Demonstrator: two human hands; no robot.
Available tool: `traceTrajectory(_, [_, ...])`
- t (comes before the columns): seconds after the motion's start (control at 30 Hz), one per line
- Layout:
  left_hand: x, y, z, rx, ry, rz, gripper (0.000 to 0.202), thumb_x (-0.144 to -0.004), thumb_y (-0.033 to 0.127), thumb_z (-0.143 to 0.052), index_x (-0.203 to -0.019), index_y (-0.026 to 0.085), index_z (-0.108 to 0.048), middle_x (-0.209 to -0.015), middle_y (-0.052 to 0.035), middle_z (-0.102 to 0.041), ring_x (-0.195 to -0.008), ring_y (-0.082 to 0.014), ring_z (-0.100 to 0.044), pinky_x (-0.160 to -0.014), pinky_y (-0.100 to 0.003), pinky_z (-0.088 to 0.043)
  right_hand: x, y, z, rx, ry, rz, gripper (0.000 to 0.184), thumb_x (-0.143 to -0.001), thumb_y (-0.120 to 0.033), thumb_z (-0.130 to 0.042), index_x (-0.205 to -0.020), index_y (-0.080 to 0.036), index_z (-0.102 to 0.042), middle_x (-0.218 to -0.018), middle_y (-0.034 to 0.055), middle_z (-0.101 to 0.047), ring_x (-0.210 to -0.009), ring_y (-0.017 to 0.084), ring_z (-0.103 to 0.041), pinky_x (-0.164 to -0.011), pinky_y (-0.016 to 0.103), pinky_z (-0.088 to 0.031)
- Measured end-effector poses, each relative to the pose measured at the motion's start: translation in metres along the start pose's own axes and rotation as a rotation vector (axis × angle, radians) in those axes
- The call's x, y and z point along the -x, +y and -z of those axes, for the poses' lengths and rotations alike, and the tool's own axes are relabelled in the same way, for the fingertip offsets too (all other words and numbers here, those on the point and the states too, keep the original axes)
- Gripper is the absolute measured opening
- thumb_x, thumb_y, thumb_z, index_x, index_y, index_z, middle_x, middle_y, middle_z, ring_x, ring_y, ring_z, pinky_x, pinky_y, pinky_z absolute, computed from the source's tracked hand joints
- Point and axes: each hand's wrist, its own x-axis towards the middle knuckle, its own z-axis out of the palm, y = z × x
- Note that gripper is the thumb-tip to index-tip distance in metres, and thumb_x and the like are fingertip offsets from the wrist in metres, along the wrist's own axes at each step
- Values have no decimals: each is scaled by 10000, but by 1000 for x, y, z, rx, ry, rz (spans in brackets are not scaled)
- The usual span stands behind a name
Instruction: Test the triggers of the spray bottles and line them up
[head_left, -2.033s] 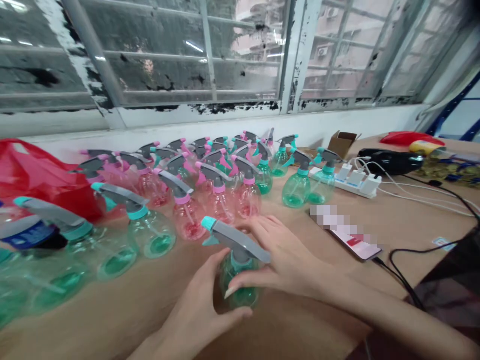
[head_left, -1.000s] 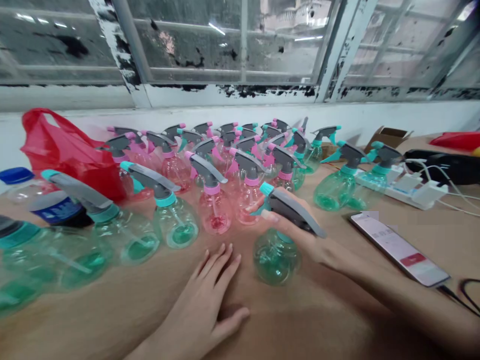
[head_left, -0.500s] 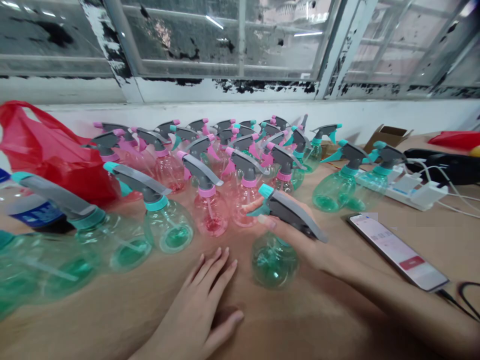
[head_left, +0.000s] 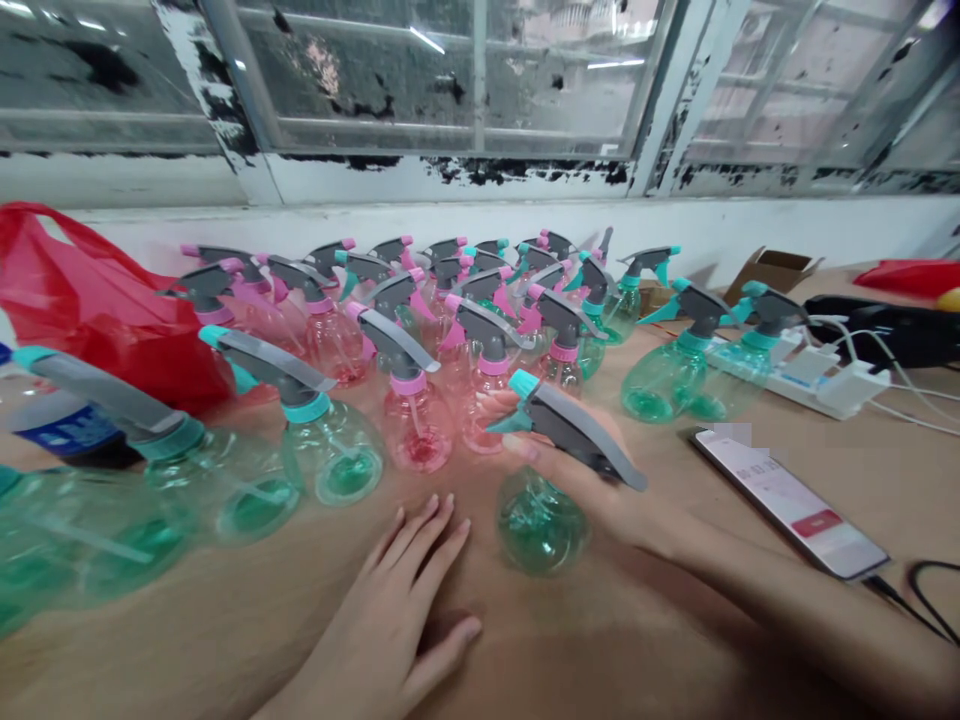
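Observation:
My right hand [head_left: 592, 480] is wrapped round the neck of a green spray bottle [head_left: 541, 520] with a grey trigger head and teal nozzle, which stands on the brown table [head_left: 195, 640]. My left hand [head_left: 394, 610] lies flat on the table just left of that bottle, fingers stretched out, holding nothing. Behind them stands a crowd of pink spray bottles [head_left: 411, 420] and green spray bottles [head_left: 322, 440], several of each, all with grey trigger heads.
A red plastic bag [head_left: 105, 310] lies at the far left. A phone [head_left: 787, 500] on a black cable lies at the right, behind it a white power strip [head_left: 825, 385] with chargers, a small cardboard box [head_left: 772, 272] and a black object [head_left: 892, 330]. Windows run along the back wall.
Two seconds ago both hands were on the green bottle. My left hand has let go and now rests flat on the table; my right hand keeps hold and has shifted the bottle slightly right.

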Motion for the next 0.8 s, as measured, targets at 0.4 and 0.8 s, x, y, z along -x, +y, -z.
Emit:
traceTrajectory(0.4, [1,1,0,-2,-2,-8,704,-917,402,-589,-1506,191,-267,-1531,-114,-365,-1363,-307,-398,-1092,-525,-349,2,6,1,31,7,1,63,-865,-271,-613,-870,-220,-577,-778,-10,-572,-906,187,-646,-790,314,-555])
traceTrajectory(0.8, [-1,1,3,-10,-5,-13,649,-924,408,-579,-1477,179,-329,-1517,-128,-385,-1352,-319,-413,-1077,-529,-372,1,0,6,112,-17,20,49,-884,-268,-605,-886,-224,-583,-768,-29,-606,-678,122,-573,-630,259,-476])
